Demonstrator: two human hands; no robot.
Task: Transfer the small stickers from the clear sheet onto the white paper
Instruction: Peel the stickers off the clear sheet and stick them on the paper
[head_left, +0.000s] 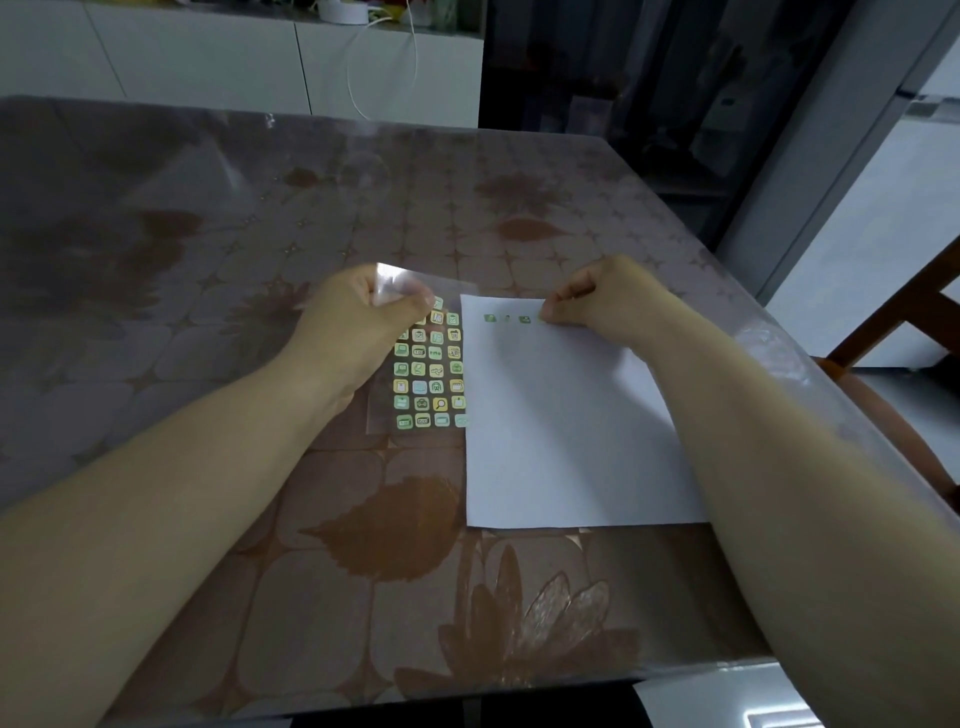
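Note:
A clear sheet (410, 395) with several small green and yellow stickers (428, 370) lies on the table, left of the white paper (561, 431). My left hand (358, 317) grips the sheet's upper end, which curls up off the table. Three stickers (506, 318) sit in a row near the paper's top edge. My right hand (597, 299) has its fingers curled, fingertips pressed on the paper just right of that row; whatever lies under the fingertips is hidden.
The table (363, 545) has a brown floral cloth under a clear cover. A wooden chair (893, 332) stands at the right edge. White cabinets (260, 62) with a hanging cable are behind the table. Another white sheet (727, 701) shows below the table's near edge.

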